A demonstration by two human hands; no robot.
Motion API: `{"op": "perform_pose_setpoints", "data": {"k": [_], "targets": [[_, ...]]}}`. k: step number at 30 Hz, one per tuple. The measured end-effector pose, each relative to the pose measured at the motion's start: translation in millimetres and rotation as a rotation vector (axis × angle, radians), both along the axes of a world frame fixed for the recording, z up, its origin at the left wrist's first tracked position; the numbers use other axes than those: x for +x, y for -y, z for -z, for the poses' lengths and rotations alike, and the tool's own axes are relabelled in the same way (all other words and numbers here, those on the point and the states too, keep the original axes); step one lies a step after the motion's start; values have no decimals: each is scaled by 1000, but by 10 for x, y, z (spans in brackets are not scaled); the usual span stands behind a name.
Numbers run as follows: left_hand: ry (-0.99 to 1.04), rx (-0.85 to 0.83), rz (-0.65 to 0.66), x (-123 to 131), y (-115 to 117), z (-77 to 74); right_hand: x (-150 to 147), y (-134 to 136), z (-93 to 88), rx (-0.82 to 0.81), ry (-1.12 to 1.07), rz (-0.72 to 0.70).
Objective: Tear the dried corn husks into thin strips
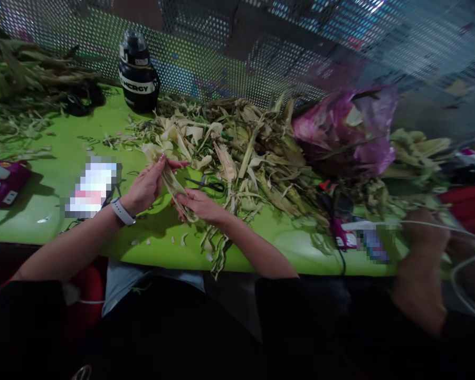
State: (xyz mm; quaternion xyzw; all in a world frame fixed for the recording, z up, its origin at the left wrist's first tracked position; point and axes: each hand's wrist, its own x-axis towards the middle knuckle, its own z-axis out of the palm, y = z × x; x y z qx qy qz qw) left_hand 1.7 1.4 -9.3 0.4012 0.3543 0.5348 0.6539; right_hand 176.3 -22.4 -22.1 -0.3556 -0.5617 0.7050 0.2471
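A strip of pale green plant material point(173, 182), like dried leaf or husk, stretches between my two hands. My left hand point(148, 182), with a white band on its wrist, pinches its upper end. Lower down and to the right, my right hand point(196, 205) has its fingers closed round the lower part. Dark-handled scissors point(208, 184) lie on the green table point(237, 256) just beyond my right hand. A large heap of dried leaves and husks point(253, 137) spreads behind and to the right of my hands.
A black bottle point(138, 79) stands at the back. Left of my arm lies a phone point(91, 187). A pink plastic bag point(348, 129) sits right of the heap, before a perforated metal screen point(221, 42). Another person's hand point(425, 232), a cable and a second phone point(374, 243) are at the right.
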Motion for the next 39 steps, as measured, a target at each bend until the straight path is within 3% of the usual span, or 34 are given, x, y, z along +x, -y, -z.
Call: {"op": "perform_pose_setpoints", "data": {"k": [4,9,16,19,22,27,32,39], "targets": [[64,18,7,-6,-34,10,16,-16,20,106,61,40],[49,3,-118,13,-38,-3,37,-7,47,548,285,336],[-65,93,-159,23,20,-21,122,-22,-86,936,372,425],[-159,159,-173,23,53,-23,146,32,-198,918,400,423],[-135,170,-160,32,71,-18,139,83,-249,794,349,319],[65,55,-83,52,72,-18,106,21,-135,711,367,200],[129,12,-51,40,51,-47,89,-56,-26,489,312,132],[182,-167,-163,30,26,-180,62,14,1,748,356,321]]}}
